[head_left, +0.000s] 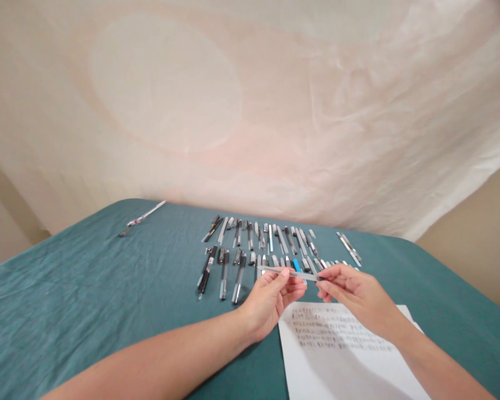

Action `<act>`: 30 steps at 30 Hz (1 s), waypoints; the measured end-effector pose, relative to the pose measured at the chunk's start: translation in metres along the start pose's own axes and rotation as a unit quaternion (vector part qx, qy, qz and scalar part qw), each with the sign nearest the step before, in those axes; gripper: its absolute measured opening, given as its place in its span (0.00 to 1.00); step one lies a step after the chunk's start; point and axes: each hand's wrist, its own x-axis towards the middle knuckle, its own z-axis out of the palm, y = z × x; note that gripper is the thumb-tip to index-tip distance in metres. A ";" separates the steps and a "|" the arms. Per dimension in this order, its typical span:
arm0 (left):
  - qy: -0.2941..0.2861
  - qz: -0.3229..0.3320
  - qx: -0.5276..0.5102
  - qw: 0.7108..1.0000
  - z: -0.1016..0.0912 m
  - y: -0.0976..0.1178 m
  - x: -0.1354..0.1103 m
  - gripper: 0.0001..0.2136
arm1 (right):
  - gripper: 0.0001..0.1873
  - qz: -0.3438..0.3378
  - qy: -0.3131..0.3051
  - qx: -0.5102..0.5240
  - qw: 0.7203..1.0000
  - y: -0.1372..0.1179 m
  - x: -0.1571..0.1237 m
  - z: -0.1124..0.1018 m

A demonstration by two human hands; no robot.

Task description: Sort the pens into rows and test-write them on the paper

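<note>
A slim translucent pen [302, 275] is held nearly level above the table, its thin pale end pointing left and its dark end at the right. My left hand [273, 294] pinches it near its thin end between thumb and fingers. At the other end, the fingers of my right hand [352, 291] close around the dark part. Whether the pen is one piece or two joined parts I cannot tell. Just beyond both hands lie two rows of pens, among them a black pen [239, 278] and one with a blue part [296, 265]. My hands hide part of the nearer row.
Handwritten paper sheets [312, 361] lie below my right hand. A pair of pens [349, 249] rests at the right, and a long slim item [144, 218], perhaps pens end to end, at the far left. Green cloth [108, 300] covers the table; a pale curtain [254, 111] hangs behind.
</note>
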 end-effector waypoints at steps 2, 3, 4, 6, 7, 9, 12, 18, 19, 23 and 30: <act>-0.003 -0.001 0.001 1.000 0.000 0.000 0.000 0.07 | 0.14 0.003 0.007 -0.043 0.999 0.000 0.001 0.000; -0.006 -0.001 0.003 1.000 0.000 0.000 0.000 0.07 | 0.14 0.004 0.008 -0.064 0.998 0.001 0.001 0.000; -0.009 -0.002 0.005 1.000 0.000 -0.001 0.000 0.07 | 0.16 0.004 0.007 -0.080 0.997 0.001 0.002 0.000; -0.013 -0.004 0.008 1.000 0.000 -0.001 0.000 0.07 | 0.20 0.002 -0.002 -0.088 0.996 0.002 0.002 0.000; -0.013 -0.005 0.008 1.000 0.000 -0.002 0.000 0.07 | 0.20 0.000 -0.011 -0.086 0.996 0.002 0.003 0.000; -0.009 -0.005 0.007 1.000 -0.001 -0.002 0.000 0.07 | 0.18 -0.010 -0.027 -0.088 0.996 0.003 0.003 -0.001; -0.002 -0.001 0.007 1.000 -0.001 -0.002 0.001 0.07 | 0.13 -0.033 -0.027 -0.115 0.992 0.002 0.004 -0.002; -0.017 -0.007 0.012 1.000 -0.002 -0.003 0.001 0.07 | 0.18 -0.043 -0.038 -0.135 0.989 0.001 0.003 -0.002; -0.017 -0.006 0.012 1.000 -0.002 -0.003 0.001 0.08 | 0.17 -0.039 -0.043 -0.131 0.990 0.002 0.002 -0.002; -0.006 0.004 0.015 1.000 -0.001 -0.002 0.000 0.07 | 0.12 -0.038 -0.036 -0.140 0.989 0.001 0.002 -0.002; -0.015 -0.002 0.019 1.000 0.000 -0.002 0.000 0.08 | 0.18 -0.049 -0.049 -0.151 0.986 -0.001 0.002 -0.002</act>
